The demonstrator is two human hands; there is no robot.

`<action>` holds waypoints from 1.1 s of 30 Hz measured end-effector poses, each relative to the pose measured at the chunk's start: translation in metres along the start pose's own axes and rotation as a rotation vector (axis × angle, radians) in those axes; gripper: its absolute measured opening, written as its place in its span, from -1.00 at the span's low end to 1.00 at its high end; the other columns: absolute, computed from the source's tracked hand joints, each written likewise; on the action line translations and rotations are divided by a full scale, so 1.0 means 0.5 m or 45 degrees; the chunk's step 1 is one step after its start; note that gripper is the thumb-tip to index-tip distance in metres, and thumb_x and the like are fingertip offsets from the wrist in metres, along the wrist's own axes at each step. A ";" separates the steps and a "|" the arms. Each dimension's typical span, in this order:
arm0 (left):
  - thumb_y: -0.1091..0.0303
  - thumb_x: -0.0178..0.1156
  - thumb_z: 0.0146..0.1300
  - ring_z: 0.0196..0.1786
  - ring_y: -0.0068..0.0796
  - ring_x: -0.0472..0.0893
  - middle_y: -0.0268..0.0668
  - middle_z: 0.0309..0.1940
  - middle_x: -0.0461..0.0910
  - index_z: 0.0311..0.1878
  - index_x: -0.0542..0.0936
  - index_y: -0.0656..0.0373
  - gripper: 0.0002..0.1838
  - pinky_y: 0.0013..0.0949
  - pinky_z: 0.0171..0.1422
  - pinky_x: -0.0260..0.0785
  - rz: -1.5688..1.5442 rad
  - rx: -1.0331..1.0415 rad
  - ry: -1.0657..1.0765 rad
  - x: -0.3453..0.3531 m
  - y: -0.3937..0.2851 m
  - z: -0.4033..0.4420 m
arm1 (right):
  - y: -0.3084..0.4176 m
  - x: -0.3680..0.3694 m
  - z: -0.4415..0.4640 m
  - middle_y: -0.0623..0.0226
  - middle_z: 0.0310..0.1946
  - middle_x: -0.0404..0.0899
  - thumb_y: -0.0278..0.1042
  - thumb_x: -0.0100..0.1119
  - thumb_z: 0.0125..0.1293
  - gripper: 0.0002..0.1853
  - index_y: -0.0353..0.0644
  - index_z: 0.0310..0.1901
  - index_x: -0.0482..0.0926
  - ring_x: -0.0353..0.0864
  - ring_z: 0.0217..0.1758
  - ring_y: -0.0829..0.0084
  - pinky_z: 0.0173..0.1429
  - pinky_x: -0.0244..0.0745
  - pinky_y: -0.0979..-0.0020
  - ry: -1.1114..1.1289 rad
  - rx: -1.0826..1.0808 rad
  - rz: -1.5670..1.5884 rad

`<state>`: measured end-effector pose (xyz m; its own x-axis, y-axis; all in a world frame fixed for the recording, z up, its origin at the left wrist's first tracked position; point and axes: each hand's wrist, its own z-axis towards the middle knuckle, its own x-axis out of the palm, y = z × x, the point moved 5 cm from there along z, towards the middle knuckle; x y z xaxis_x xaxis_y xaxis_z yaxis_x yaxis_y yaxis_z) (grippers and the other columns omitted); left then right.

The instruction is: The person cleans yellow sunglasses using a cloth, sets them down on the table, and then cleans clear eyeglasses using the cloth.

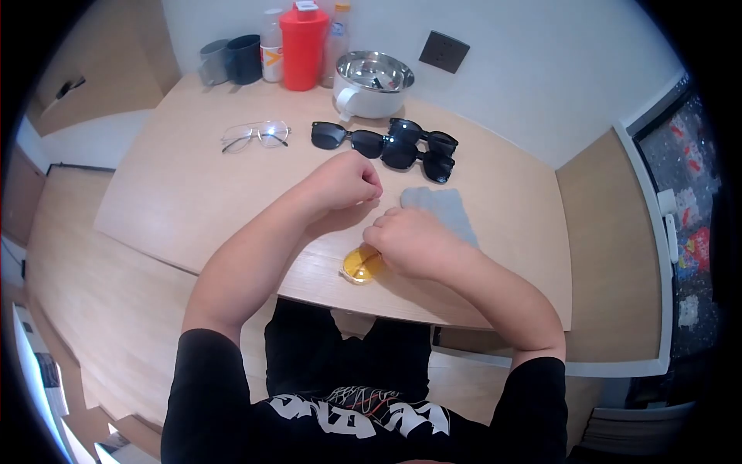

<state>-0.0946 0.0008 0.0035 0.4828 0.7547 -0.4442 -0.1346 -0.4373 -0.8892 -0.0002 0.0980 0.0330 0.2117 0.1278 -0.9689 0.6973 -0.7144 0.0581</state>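
While left hand (344, 182) curls fingers (372, 182) inward, grasp of right hand (410, 241) at yellow-lensed glasses (358, 268) unclear; pale wood tabletop (182, 178) against white wall (510, 93); bottle label (272, 59) orange-marked, shirt lettering (419, 418) unreadable.

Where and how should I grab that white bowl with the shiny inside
Best by the handle, I'd say, coming from your near side, slightly left, above the sunglasses: the white bowl stands upright and the handle juts out that way, away from the wall.

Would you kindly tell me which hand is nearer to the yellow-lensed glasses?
The right hand is nearer: in this view it overlaps the right side of the yellow-lensed glasses. The left hand is farther up the table, apart from them.
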 end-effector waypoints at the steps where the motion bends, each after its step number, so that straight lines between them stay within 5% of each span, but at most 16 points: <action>1: 0.45 0.29 0.05 -0.43 -0.45 0.60 -0.19 -0.49 0.66 -0.34 0.71 0.28 -0.87 -0.39 -0.30 0.45 0.007 -0.015 0.008 -0.005 -0.007 -0.005 | 0.001 -0.001 0.000 0.25 -0.22 0.63 -0.37 0.21 0.12 -0.83 -0.13 -0.23 0.65 0.59 -0.02 0.22 0.03 0.51 0.21 0.044 0.027 0.059; 14: 0.42 0.31 0.03 -0.36 -0.36 0.65 -0.12 -0.46 0.68 -0.34 0.72 0.27 -0.86 -0.33 -0.21 0.48 0.121 0.044 0.021 -0.007 0.000 -0.001 | 0.050 0.029 -0.023 0.17 -0.37 0.62 -0.42 0.16 0.08 -0.85 -0.19 -0.28 0.60 0.61 -0.25 0.11 -0.13 0.51 0.16 0.053 0.083 0.408; 21: 0.43 0.29 0.04 -0.34 -0.32 0.65 -0.12 -0.45 0.68 -0.34 0.71 0.28 -0.86 -0.31 -0.20 0.48 0.141 0.022 0.022 -0.006 0.001 -0.002 | 0.047 0.025 -0.077 0.20 -0.49 0.54 -0.43 0.23 0.06 -0.86 -0.22 -0.35 0.49 0.56 -0.40 0.27 -0.29 0.45 0.31 0.252 0.122 0.950; 26: 0.45 0.27 0.04 -0.37 -0.44 0.62 -0.18 -0.46 0.66 -0.36 0.68 0.32 -0.87 -0.37 -0.26 0.46 0.004 -0.036 0.012 0.009 0.015 -0.003 | -0.065 0.000 -0.171 0.45 -0.43 0.52 -0.51 0.26 0.05 -0.83 -0.17 -0.33 0.46 0.50 -0.39 0.64 -0.32 0.41 0.53 0.170 0.265 1.313; 30: 0.49 0.25 0.05 -0.40 -0.50 0.59 -0.22 -0.49 0.64 -0.39 0.66 0.36 -0.88 -0.41 -0.31 0.44 0.143 0.004 0.023 0.012 -0.009 -0.006 | -0.247 -0.033 -0.216 0.48 -0.42 0.52 -0.54 0.31 0.04 -0.81 -0.17 -0.34 0.47 0.50 -0.36 0.67 -0.28 0.45 0.54 -0.119 0.405 1.033; 33: 0.49 0.25 0.06 -0.40 -0.49 0.59 -0.22 -0.49 0.63 -0.40 0.66 0.36 -0.89 -0.40 -0.30 0.44 0.074 -0.084 0.019 0.021 -0.018 -0.016 | -0.395 -0.047 -0.221 0.48 -0.42 0.53 -0.54 0.37 0.00 -0.77 -0.17 -0.34 0.49 0.51 -0.32 0.63 -0.23 0.46 0.53 -0.077 0.679 0.834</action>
<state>-0.0815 0.0089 0.0075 0.4888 0.7197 -0.4930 -0.1056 -0.5121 -0.8524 -0.0673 0.3118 0.0711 0.4128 -0.4513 -0.7912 0.0271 -0.8622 0.5059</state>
